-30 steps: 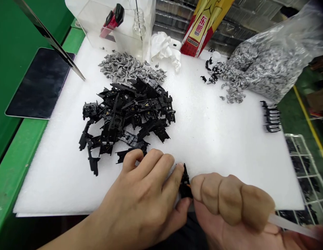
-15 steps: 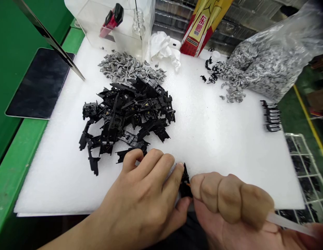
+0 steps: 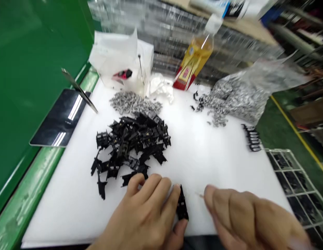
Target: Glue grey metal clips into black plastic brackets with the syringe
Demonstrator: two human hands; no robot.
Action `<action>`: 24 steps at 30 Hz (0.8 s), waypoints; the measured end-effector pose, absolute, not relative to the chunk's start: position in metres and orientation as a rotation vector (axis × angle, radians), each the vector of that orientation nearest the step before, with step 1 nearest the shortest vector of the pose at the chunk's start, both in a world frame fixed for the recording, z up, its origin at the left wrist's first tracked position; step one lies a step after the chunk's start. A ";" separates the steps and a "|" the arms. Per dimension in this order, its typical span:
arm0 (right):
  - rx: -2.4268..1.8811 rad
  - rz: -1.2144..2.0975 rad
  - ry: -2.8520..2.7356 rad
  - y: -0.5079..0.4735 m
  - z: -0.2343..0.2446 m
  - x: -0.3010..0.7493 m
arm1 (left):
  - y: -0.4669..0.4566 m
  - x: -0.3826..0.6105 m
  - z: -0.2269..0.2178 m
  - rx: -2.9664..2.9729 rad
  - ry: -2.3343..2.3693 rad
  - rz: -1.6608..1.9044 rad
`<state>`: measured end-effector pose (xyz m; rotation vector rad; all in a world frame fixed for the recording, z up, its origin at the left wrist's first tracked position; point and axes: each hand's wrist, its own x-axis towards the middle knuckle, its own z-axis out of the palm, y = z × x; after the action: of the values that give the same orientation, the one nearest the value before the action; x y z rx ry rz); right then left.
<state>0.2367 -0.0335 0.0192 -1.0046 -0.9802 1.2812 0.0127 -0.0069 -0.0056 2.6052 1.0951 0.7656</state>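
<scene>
A green surface (image 3: 26,184) carries a white foam sheet (image 3: 218,170), and a wire basket (image 3: 294,184) holding black pieces sits just beside the sheet's right edge. Toward the far edge of the foam lies a clear plastic bag (image 3: 244,95) spilling grey clips, and a dark tablet (image 3: 59,118) lies beside the sheet's left edge. On the foam, a heap of black plastic parts (image 3: 130,146) sits left of centre, touching a smaller heap of grey clips (image 3: 134,103) behind it. A short row of black pieces (image 3: 252,139) lies near the right edge.

The left hand (image 3: 143,215) is at the near side of the foam, just in front of the black heap. Its grip is pressed together, with fingers and thumb pinching a single black plastic part (image 3: 181,206) that stands on end. The right hand (image 3: 249,218) is blurred and apart from that part, so I cannot tell the state of its grip. A thin pale tip (image 3: 200,195) shows just beyond its fingers.
</scene>
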 end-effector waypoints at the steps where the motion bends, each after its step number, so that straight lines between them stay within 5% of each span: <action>1: -1.023 1.227 -1.057 -0.016 0.023 0.245 | -0.007 0.013 -0.008 2.590 1.134 0.770; 8: -1.137 0.637 -1.539 0.144 0.031 0.268 | -0.004 0.012 -0.020 2.677 1.158 0.933; 14: -1.072 0.187 -1.652 0.128 0.053 0.231 | -0.004 0.016 -0.034 2.773 1.220 1.053; 24: -1.482 0.341 -2.297 0.221 0.035 0.141 | 0.000 0.015 -0.040 2.868 1.212 1.125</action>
<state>0.1405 0.2209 0.0353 -1.4820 -2.2970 0.3411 0.0147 0.0004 -0.0402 2.8679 1.2117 1.1249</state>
